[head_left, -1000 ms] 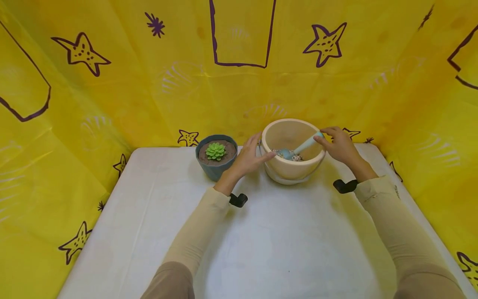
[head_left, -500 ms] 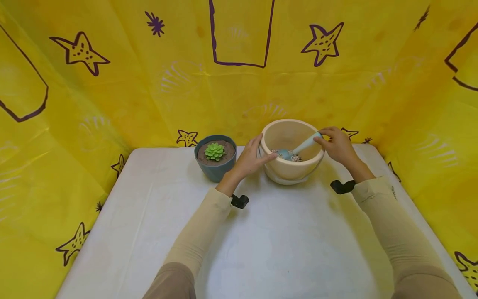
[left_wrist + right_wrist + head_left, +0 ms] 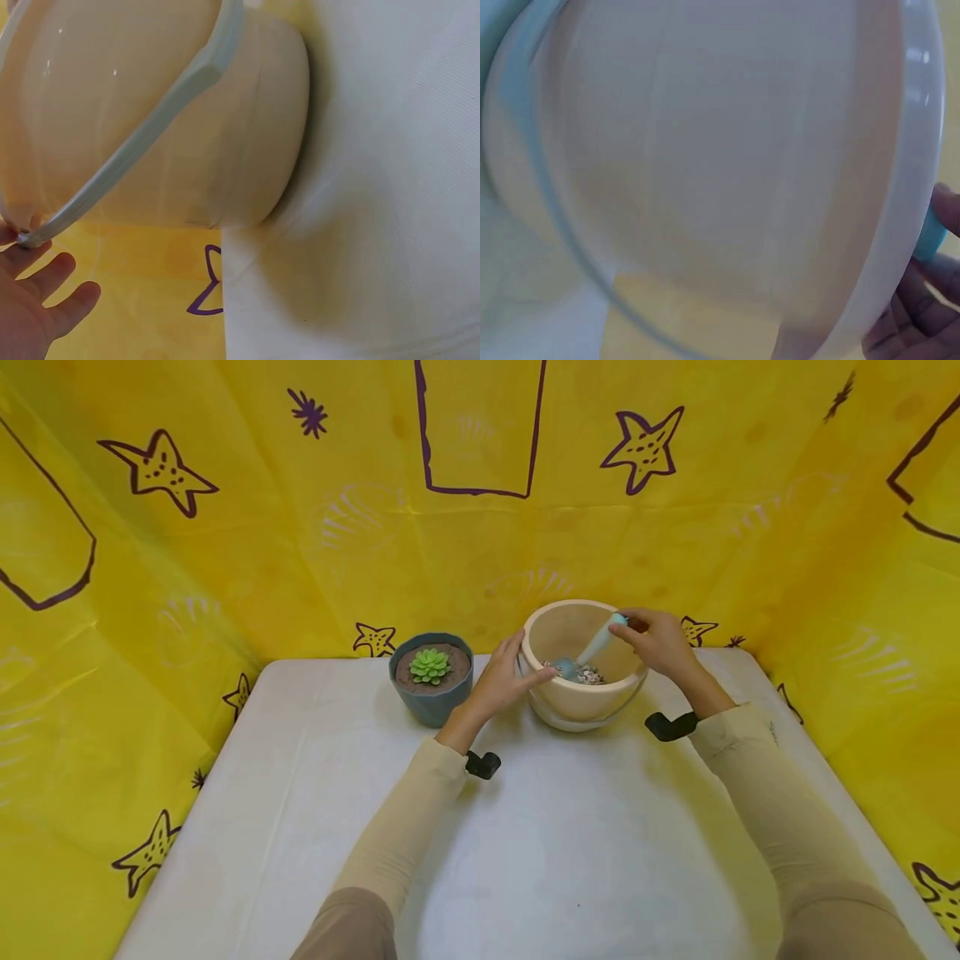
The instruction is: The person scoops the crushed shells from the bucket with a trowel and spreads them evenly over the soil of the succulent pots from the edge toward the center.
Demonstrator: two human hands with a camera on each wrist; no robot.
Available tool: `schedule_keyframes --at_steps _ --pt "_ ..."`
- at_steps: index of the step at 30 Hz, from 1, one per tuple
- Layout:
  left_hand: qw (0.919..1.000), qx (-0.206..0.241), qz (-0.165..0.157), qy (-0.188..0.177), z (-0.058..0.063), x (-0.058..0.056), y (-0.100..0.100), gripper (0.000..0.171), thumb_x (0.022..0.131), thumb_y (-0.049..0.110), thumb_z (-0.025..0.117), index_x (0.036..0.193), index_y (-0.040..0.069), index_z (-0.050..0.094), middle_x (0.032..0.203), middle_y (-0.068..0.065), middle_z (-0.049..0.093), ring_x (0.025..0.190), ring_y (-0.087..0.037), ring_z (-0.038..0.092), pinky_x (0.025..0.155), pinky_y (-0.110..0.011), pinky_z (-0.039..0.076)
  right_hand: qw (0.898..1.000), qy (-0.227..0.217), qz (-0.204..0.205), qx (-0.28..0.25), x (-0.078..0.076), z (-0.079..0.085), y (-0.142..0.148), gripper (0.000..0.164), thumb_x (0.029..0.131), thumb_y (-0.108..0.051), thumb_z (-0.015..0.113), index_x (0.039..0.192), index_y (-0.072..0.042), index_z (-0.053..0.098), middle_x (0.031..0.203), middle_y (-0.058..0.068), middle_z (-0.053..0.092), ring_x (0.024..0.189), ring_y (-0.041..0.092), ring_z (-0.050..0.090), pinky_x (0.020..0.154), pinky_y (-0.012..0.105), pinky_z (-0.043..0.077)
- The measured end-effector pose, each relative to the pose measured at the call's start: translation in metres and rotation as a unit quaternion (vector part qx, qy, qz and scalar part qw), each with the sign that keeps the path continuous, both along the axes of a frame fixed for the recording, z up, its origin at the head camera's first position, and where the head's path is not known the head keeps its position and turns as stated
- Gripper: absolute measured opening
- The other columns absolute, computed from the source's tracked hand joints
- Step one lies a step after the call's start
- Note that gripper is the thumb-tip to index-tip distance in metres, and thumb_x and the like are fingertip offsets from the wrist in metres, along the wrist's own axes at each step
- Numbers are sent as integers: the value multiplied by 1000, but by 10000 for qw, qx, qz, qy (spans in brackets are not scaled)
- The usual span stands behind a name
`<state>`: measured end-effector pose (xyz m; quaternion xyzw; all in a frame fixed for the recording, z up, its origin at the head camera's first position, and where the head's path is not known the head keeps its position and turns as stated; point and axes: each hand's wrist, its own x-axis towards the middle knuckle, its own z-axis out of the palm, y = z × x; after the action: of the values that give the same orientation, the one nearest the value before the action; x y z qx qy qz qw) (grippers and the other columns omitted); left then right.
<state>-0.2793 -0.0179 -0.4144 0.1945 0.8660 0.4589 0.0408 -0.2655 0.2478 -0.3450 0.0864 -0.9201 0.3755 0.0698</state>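
A cream bucket with a thin pale handle stands on the table near its far edge. Small mottled bits lie at its bottom. My left hand holds the bucket's left rim, thumb over the edge and fingers along the outside by the handle's joint. My right hand reaches over the right rim and pinches the upper end of a light blue toy shovel. The shovel leans inside the bucket, its blade down among the bits. In the right wrist view, the bucket wall hides most of the shovel.
Left of the bucket, close to my left wrist, a blue-grey pot holds brown soil and a green succulent. A white cloth covers the table. Yellow printed sheets hang around the back and sides.
My right hand has moved left over the bucket's rim, and the shovel's handle now stands more upright. The left hand stays at the rim.
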Motion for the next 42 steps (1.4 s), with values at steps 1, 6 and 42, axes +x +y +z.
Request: schedule_keyframes --at_steps 1,6,42 --pt "10000 6 7 -6 0 0 0 99 85 56 66 158 17 13 161 -13 21 147 -33 26 115 -55 31 9998 -116 14 -185 -2 1 -3 48 99 -31 57 130 6 58 110 29 64 81 21 64 69 26 53" --pt "10000 -21 4 -17 1 -2 0 98 86 58 65 158 18 12 161 -13 20 148 -32 25 116 -54 30 9883 -955 -3 -1189 -10 6 -21 46 97 -32 59 118 10 59 94 15 69 69 4 64 66 21 57" --pt "9999 94 25 -55 1 4 0 97 87 54 66 158 16 13 158 -15 25 144 -34 32 114 -53 34 9651 913 1994 1433 -19 -8 -27 19 93 1 60 110 9 55 108 25 61 100 40 59 91 54 48"
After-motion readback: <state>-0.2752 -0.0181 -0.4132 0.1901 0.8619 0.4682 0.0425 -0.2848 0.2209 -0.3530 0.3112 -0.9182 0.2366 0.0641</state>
